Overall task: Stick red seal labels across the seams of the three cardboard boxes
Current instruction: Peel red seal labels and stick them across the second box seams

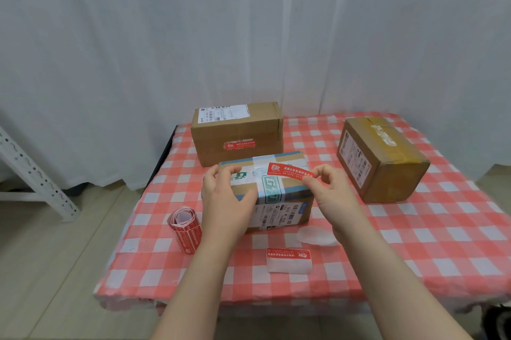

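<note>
We find a red seal label [290, 171] held over the top of the middle box [279, 201].

We record the right hand [331, 196] pinching the label's right end between thumb and forefinger. The strip lies slantwise above the box's taped top, and we cannot tell whether its left end touches. The left hand [221, 198] grips the box at its left end, fingers curled over the top edge and thumb on the front face. The rear box [237, 129] stands just behind, with a stuck red label [239, 145] on its front face. The right-hand box [387, 165] sits well apart, tilted and taped in yellow. On the checked tablecloth [428, 243] we note a roll of labels [185, 229] left of the left wrist, and a spare label [289, 254] on white backing near the front edge.
</note>
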